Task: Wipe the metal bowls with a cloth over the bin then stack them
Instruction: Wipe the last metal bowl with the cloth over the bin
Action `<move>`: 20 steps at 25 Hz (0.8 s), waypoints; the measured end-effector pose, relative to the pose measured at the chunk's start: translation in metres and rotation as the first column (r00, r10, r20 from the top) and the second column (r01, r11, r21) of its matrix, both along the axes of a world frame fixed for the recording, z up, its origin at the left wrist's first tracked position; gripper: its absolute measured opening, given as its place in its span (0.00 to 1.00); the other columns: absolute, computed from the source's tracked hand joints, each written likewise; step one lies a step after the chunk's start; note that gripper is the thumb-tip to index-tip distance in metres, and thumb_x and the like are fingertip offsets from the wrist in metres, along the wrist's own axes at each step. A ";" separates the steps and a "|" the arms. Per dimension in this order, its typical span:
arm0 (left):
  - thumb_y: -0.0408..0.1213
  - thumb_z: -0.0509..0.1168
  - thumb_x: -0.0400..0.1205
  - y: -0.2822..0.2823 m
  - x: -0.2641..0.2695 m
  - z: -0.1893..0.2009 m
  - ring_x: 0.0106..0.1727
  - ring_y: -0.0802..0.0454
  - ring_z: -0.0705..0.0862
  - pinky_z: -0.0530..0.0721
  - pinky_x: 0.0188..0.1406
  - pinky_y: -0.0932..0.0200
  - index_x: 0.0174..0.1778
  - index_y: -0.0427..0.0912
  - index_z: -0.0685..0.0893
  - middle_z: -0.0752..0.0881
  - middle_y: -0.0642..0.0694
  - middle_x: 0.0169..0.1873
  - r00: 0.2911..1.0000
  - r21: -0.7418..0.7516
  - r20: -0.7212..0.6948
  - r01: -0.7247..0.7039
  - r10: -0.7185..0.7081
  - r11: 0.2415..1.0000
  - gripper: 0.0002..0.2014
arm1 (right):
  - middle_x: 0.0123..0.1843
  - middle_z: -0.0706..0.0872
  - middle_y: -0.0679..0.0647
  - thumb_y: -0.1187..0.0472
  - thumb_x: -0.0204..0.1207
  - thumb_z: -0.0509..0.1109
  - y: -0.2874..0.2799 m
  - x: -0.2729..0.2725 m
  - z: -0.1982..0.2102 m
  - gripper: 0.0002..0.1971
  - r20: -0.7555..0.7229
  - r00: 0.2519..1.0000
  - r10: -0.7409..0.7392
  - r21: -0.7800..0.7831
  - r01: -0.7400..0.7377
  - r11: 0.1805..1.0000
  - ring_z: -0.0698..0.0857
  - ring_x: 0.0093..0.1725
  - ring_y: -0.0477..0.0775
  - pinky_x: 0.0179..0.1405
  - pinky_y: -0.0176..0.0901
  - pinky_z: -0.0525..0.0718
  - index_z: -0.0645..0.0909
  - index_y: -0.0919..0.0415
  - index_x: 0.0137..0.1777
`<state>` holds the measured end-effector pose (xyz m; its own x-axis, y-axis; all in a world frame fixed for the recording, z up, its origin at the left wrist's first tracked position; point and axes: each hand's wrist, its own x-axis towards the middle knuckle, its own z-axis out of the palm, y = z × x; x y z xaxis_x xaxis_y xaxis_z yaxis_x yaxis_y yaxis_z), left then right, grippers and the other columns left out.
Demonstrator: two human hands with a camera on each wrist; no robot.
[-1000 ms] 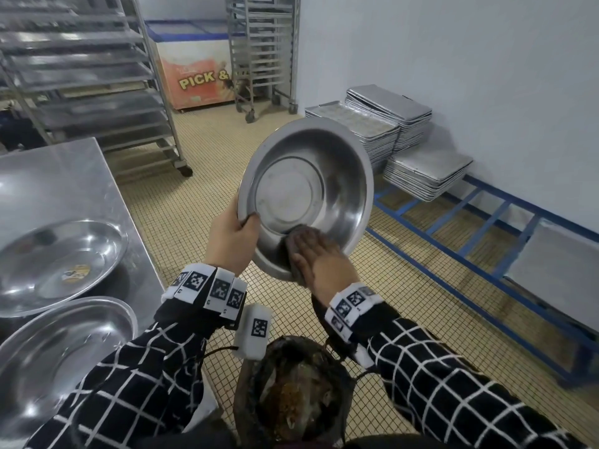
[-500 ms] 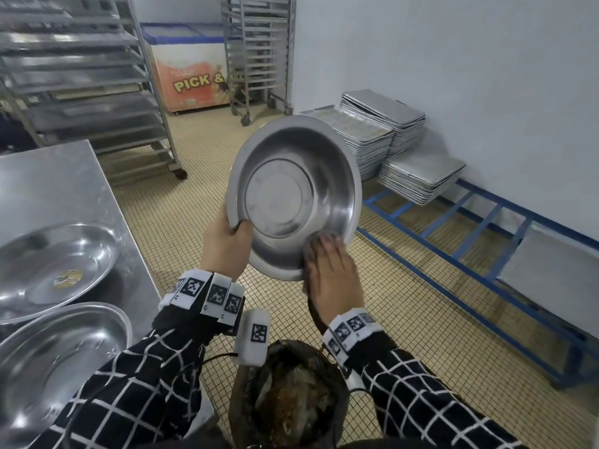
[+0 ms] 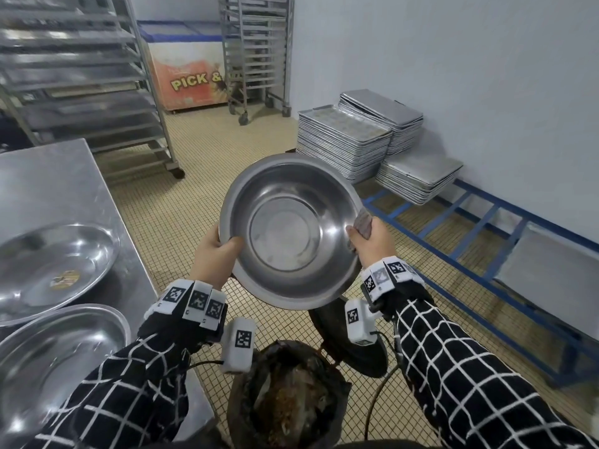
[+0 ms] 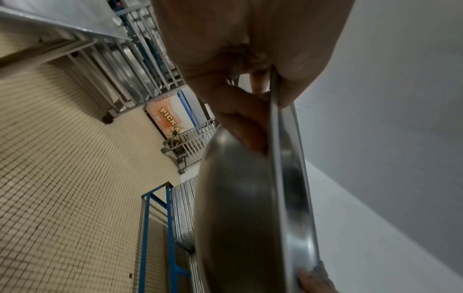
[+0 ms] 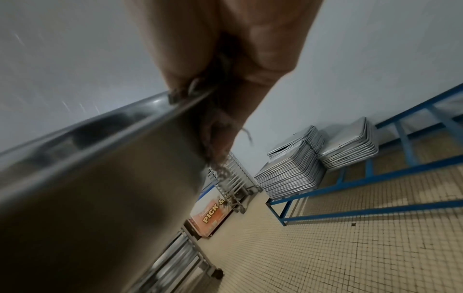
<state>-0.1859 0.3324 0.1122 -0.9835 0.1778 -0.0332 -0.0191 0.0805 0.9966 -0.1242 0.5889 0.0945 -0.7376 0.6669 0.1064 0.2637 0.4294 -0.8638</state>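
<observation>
A round metal bowl (image 3: 288, 231) is held tilted toward me above the dark bin (image 3: 285, 400), its inside facing me. My left hand (image 3: 217, 251) grips its left rim, thumb inside and fingers behind; the left wrist view shows that rim (image 4: 275, 158) edge-on. My right hand (image 3: 369, 241) pinches a brownish cloth (image 3: 363, 222) over the right rim, thumb inside the bowl. In the right wrist view the cloth (image 5: 215, 138) hangs between the fingers and the bowl's outer wall (image 5: 100, 188). Two more metal bowls (image 3: 48, 267) (image 3: 55, 354) lie on the steel table at the left.
The steel table (image 3: 55, 183) runs along my left. Tray racks (image 3: 81, 76) stand behind it and one more (image 3: 256, 50) by the far wall. Stacked baking trays (image 3: 353, 140) sit on a low blue frame (image 3: 470, 228) at the right. A black cable hangs beside the bin.
The right hand with the cloth slid from the bowl's lower inside up to its right rim. The bowl dropped lower and turned to face me more squarely.
</observation>
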 end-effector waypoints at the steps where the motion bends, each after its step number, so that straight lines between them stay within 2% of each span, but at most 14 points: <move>1: 0.30 0.64 0.78 -0.002 -0.002 0.003 0.43 0.44 0.86 0.85 0.42 0.51 0.52 0.49 0.84 0.86 0.45 0.43 0.999 0.011 -0.041 -0.019 0.019 1.000 0.11 | 0.39 0.82 0.50 0.57 0.76 0.72 -0.005 0.001 0.000 0.11 -0.011 0.999 -0.030 -0.002 0.030 1.000 0.81 0.34 0.43 0.28 0.28 0.73 0.75 0.63 0.48; 2: 0.32 0.67 0.79 -0.004 -0.003 0.005 0.44 0.51 0.88 0.87 0.40 0.57 0.62 0.51 0.82 0.86 0.50 0.48 0.995 0.012 -0.093 -0.030 0.031 0.999 0.17 | 0.38 0.81 0.49 0.59 0.76 0.72 -0.011 0.003 0.000 0.10 -0.035 0.997 -0.076 -0.027 0.075 0.997 0.81 0.34 0.43 0.28 0.28 0.73 0.75 0.63 0.48; 4: 0.36 0.70 0.79 -0.003 -0.002 0.009 0.46 0.62 0.88 0.86 0.37 0.68 0.79 0.53 0.67 0.81 0.53 0.60 0.988 -0.001 -0.155 -0.016 0.015 1.000 0.33 | 0.39 0.80 0.49 0.60 0.76 0.72 -0.028 0.003 0.000 0.10 -0.101 0.978 -0.181 -0.141 0.166 0.976 0.82 0.37 0.46 0.32 0.32 0.78 0.76 0.65 0.49; 6: 0.36 0.72 0.78 0.001 0.001 0.008 0.51 0.67 0.86 0.84 0.40 0.72 0.82 0.52 0.57 0.76 0.52 0.68 0.981 0.052 -0.193 0.029 -0.019 0.998 0.40 | 0.42 0.81 0.49 0.59 0.76 0.72 -0.045 0.003 0.000 0.12 -0.142 0.956 -0.257 -0.266 0.213 0.940 0.82 0.41 0.49 0.37 0.35 0.82 0.75 0.65 0.51; 8: 0.36 0.74 0.76 0.004 0.007 0.005 0.61 0.64 0.82 0.82 0.50 0.70 0.81 0.54 0.57 0.77 0.52 0.68 0.972 0.096 -0.233 0.058 -0.035 0.994 0.42 | 0.43 0.81 0.48 0.57 0.77 0.71 -0.060 0.003 0.000 0.13 -0.185 0.934 -0.304 -0.370 0.221 0.903 0.82 0.42 0.48 0.40 0.38 0.83 0.75 0.64 0.52; 9: 0.36 0.74 0.76 0.006 0.010 0.002 0.62 0.62 0.82 0.82 0.52 0.70 0.80 0.55 0.58 0.79 0.53 0.65 0.971 0.089 -0.232 0.087 -0.064 0.992 0.41 | 0.43 0.81 0.48 0.56 0.76 0.71 -0.065 0.002 -0.001 0.13 -0.213 0.922 -0.322 -0.408 0.216 0.887 0.83 0.42 0.47 0.43 0.42 0.85 0.75 0.64 0.52; 10: 0.34 0.74 0.76 0.008 0.016 0.000 0.60 0.62 0.83 0.82 0.49 0.71 0.78 0.52 0.62 0.82 0.55 0.61 0.971 0.074 -0.213 0.122 -0.104 0.990 0.37 | 0.43 0.82 0.49 0.56 0.76 0.72 -0.069 0.003 -0.003 0.13 -0.239 0.911 -0.335 -0.443 0.205 0.873 0.84 0.42 0.48 0.46 0.46 0.86 0.75 0.63 0.52; 12: 0.31 0.70 0.79 0.013 0.028 -0.001 0.52 0.61 0.88 0.84 0.39 0.73 0.64 0.46 0.78 0.89 0.55 0.48 0.976 0.043 -0.157 0.162 -0.154 0.986 0.18 | 0.45 0.83 0.50 0.54 0.76 0.72 -0.073 0.004 -0.007 0.11 -0.278 0.902 -0.330 -0.488 0.164 0.858 0.85 0.45 0.50 0.50 0.51 0.87 0.75 0.58 0.50; 13: 0.30 0.68 0.81 0.015 0.032 0.000 0.48 0.62 0.89 0.84 0.35 0.73 0.55 0.47 0.82 0.90 0.54 0.42 0.979 0.046 -0.142 0.154 -0.146 0.987 0.11 | 0.46 0.83 0.50 0.53 0.76 0.71 -0.075 0.005 -0.009 0.09 -0.292 0.906 -0.305 -0.497 0.129 0.858 0.85 0.47 0.50 0.51 0.53 0.87 0.74 0.55 0.49; 15: 0.28 0.64 0.82 0.015 0.031 0.004 0.41 0.61 0.88 0.83 0.30 0.71 0.46 0.51 0.80 0.87 0.54 0.40 0.988 0.077 -0.122 0.102 -0.092 0.992 0.10 | 0.50 0.83 0.51 0.52 0.78 0.68 -0.077 0.006 -0.012 0.08 -0.285 0.930 -0.232 -0.518 0.055 0.854 0.85 0.50 0.52 0.49 0.54 0.88 0.74 0.54 0.50; 17: 0.28 0.62 0.82 0.011 0.021 0.006 0.38 0.54 0.82 0.83 0.31 0.64 0.42 0.51 0.77 0.83 0.50 0.37 0.994 0.072 -0.105 0.016 -0.008 0.997 0.11 | 0.54 0.84 0.55 0.53 0.81 0.64 -0.074 0.009 -0.017 0.11 -0.233 0.957 -0.174 -0.548 0.018 0.836 0.85 0.53 0.56 0.44 0.52 0.90 0.75 0.60 0.56; 18: 0.27 0.61 0.82 0.008 0.015 0.006 0.36 0.53 0.78 0.80 0.32 0.61 0.39 0.49 0.77 0.80 0.49 0.35 0.994 0.046 -0.111 -0.018 0.023 0.999 0.11 | 0.55 0.84 0.57 0.55 0.82 0.63 -0.073 0.011 -0.020 0.11 -0.221 0.960 -0.174 -0.570 0.018 0.822 0.86 0.53 0.56 0.43 0.51 0.90 0.76 0.62 0.56; 19: 0.27 0.60 0.82 0.005 0.009 0.006 0.34 0.53 0.76 0.77 0.32 0.60 0.40 0.47 0.77 0.79 0.49 0.34 0.992 0.008 -0.122 -0.041 0.041 0.999 0.10 | 0.52 0.85 0.57 0.55 0.82 0.63 -0.072 0.013 -0.023 0.10 -0.214 0.959 -0.188 -0.572 0.033 0.819 0.87 0.51 0.56 0.43 0.51 0.90 0.77 0.62 0.54; 20: 0.27 0.59 0.82 0.003 0.005 0.006 0.33 0.54 0.75 0.75 0.30 0.61 0.45 0.43 0.78 0.78 0.49 0.33 0.990 -0.035 -0.131 -0.049 0.044 0.998 0.06 | 0.48 0.86 0.55 0.54 0.83 0.62 -0.071 0.016 -0.024 0.10 -0.203 0.958 -0.201 -0.516 0.070 0.854 0.87 0.47 0.54 0.44 0.49 0.90 0.77 0.61 0.51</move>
<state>-0.1806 0.3356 0.1179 -0.9871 0.1330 0.0896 0.1058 0.1200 0.9871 -0.1079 0.5181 0.0707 -0.6309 0.7687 -0.1054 0.0431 -0.1009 -0.9940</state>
